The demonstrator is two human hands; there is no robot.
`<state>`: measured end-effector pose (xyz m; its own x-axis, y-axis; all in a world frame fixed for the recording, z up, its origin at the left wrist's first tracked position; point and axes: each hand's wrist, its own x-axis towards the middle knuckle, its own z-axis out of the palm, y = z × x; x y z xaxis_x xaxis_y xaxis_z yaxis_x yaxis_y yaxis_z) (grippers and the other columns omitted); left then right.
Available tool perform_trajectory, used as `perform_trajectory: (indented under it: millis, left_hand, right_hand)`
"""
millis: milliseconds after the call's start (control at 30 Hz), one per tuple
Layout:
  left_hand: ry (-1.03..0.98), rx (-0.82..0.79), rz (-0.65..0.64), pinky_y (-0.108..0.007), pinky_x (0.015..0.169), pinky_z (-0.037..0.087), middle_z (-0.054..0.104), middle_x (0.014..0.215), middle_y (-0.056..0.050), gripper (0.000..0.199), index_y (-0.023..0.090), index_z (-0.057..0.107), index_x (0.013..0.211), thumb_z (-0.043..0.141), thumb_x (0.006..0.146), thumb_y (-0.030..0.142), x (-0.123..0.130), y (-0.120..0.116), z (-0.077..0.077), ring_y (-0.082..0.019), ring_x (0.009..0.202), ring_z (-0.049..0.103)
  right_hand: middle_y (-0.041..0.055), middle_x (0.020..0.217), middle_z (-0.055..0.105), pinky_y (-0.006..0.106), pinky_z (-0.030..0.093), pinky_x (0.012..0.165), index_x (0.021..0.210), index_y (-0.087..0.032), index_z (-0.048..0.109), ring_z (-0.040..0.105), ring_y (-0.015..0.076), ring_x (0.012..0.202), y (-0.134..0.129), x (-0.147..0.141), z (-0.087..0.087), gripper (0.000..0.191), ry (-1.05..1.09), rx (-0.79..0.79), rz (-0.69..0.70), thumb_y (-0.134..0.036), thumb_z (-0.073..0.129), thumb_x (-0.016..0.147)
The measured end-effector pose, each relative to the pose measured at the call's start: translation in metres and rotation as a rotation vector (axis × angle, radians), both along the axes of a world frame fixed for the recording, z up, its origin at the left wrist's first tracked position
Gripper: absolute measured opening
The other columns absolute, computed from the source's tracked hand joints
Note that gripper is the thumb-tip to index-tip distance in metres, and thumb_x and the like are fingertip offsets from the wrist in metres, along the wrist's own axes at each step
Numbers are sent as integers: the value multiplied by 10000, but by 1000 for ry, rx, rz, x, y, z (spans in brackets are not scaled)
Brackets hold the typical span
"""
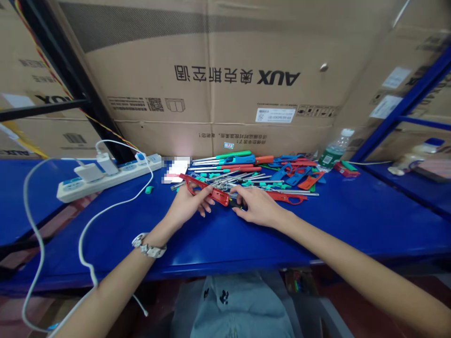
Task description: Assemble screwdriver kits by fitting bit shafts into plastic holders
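An AUX carton [232, 42] is propped behind the blue counter [218, 249], on which metal tubes [246, 180], coloured lighter handles [298, 175] and 1 white power strip [121, 173] are spread. In the left hand [187, 203], 1 red lighter casing [219, 195] is held in front of the tubes; in the right hand [260, 205], a smaller black-and-yellow tool [234, 203] is pinched, largely hidden.

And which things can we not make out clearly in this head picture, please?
All in the head view:
Black-and-yellow object at the right hand: partly covered by that hand; full shape hidden.
Red handle in the left hand: partly covered by that hand.
Metal rods: they overlap, so the number is unclear.
Bottle label: print too small.
Right forearm: cut off by the picture's edge.
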<state>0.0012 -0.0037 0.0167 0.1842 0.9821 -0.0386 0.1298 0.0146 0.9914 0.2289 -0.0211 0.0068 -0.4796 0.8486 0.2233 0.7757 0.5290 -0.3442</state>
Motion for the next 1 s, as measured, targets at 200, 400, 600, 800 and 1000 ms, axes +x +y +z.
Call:
perform_trajectory:
  millis: [200,400,600,800,1000]
  left_hand:
    - [-147,-258,-43,-177,430,497,743,730,-53,229,135,691,878,697,979,341,-2,-9,-1,-93,507,627]
    - [-127,-422,-138,-176,447,500,771,797,-91,290,124,675,864,618,1039,348,15,-14,-5,-96,545,648]
    - [84,-432,-193,-225,408,482,748,681,-49,231,198,528,1018,576,1038,423,17,-18,-1,-140,441,608]
    - [538,79,-170,-259,410,402,647,567,1,251,213,585,871,526,1007,416,-3,-3,0,-152,408,548]
    - [919,799,-46,-351,765,520,711,957,-123,106,166,693,913,615,891,234,1,72,-7,-243,880,673]
  right_hand:
    - [42,897,767,338,487,681,1211,-216,701,691,209,755,8,25,20,357,22,-111,29,-174,717,857]
    - [59,898,768,347,515,746,1096,-190,768,701,214,787,64,52,52,215,65,2,-23,-209,710,890]
    - [102,1116,766,377,499,883,1164,-195,751,684,275,1040,135,37,48,259,-212,150,-88,-189,680,915]
    - [136,1188,711,434,453,1034,1113,-188,754,608,310,1175,155,33,33,207,-262,236,-37,-206,655,932]
    - [116,1137,648,411,460,947,1100,-204,743,596,290,1100,153,32,17,240,-119,237,-191,-238,723,864]
